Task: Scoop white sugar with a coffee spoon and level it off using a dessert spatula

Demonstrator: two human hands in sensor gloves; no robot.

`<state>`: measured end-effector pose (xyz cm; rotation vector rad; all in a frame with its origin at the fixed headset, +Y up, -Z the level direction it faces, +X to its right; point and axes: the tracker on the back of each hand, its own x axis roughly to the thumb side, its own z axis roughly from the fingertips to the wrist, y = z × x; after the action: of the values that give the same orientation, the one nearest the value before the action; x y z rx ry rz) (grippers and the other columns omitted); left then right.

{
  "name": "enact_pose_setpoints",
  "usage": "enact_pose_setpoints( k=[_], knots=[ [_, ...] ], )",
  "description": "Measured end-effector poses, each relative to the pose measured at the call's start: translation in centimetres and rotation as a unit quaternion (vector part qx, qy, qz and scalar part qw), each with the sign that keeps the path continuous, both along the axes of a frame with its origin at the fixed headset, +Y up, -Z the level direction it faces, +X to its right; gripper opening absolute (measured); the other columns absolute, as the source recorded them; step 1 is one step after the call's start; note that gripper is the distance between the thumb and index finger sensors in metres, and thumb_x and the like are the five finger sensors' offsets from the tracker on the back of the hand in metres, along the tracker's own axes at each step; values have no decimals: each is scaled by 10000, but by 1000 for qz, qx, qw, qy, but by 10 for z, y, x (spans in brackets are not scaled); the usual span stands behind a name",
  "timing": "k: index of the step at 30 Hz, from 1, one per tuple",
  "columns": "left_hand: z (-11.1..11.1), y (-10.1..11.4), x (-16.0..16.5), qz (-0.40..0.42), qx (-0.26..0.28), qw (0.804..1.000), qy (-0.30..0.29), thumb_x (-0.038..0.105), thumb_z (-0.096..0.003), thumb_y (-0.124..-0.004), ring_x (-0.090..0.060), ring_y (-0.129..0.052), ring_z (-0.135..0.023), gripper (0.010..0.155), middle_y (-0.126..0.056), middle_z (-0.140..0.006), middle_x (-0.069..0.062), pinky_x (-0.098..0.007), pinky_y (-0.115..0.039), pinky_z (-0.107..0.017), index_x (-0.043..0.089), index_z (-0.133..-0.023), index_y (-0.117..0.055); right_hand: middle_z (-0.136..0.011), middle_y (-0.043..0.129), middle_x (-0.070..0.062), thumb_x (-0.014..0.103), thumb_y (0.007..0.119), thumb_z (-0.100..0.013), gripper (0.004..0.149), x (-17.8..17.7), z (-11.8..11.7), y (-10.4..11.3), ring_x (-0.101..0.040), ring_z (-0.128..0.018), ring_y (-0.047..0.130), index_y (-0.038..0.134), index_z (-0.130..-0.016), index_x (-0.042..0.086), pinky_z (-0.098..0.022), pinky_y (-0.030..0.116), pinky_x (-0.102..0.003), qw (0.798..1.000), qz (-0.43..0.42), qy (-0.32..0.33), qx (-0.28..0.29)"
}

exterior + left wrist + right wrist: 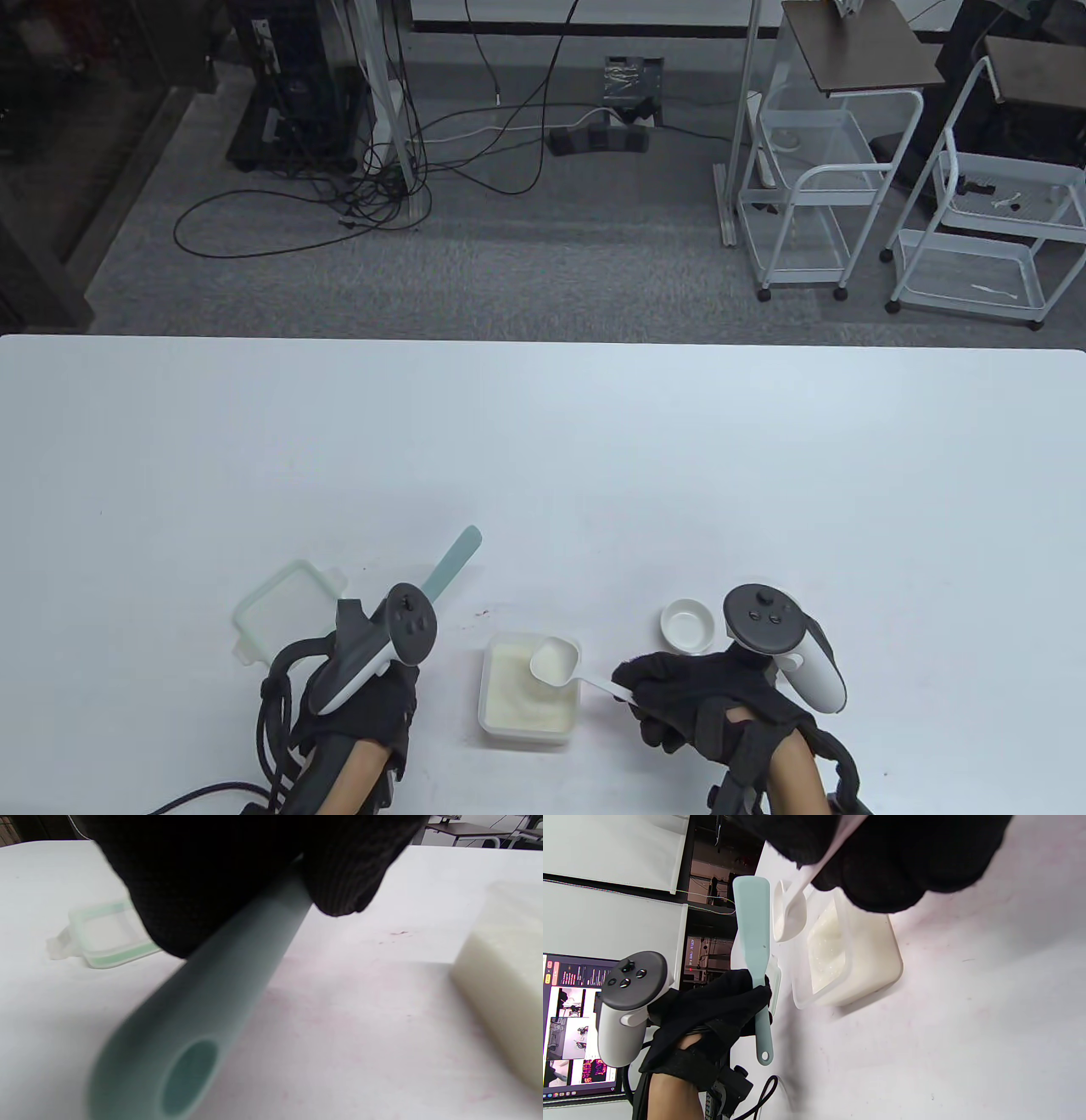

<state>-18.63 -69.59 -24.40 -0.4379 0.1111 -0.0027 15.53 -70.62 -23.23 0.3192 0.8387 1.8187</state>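
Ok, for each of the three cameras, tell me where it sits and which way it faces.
Table view: overhead, facing down; shows left hand, right hand, sugar container, coffee spoon.
Left wrist view: under the left hand, looking along the dessert spatula towards the lid.
Right wrist view: turned sideways, under the right hand's fingers, looking across at the left hand.
Shared: all three show the sugar container.

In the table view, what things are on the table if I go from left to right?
Lid → left hand holding the spatula → sugar container → spoon → small white bowl → right hand holding the spoon's handle.
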Motion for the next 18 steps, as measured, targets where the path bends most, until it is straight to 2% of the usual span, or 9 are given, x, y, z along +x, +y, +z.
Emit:
enact_pose_setpoints(
  k=[10,18],
  knots=[
    [-9,-23,-8,-36,-37,998,19,431,-542,-845,-172,-1104,-609,555,-973,-853,-75,-245,-1027,-410,126,-1005,-821,-817,766,-335,82,687,-573,444,2,0,1,-386,-607,883,680,-985,-81,-454,817,-499,1000,-8,-5,2],
    [-11,-32,-7,-50,-51,997,25,436,-545,-838,-174,-1109,-611,566,-971,-859,-83,-244,-1032,-409,114,-1010,-811,-817,765,-336,83,687,-573,443,3,0,1,-386,-604,885,680,-985,-81,-454,817,-499,1000,-12,-6,4]
  ],
)
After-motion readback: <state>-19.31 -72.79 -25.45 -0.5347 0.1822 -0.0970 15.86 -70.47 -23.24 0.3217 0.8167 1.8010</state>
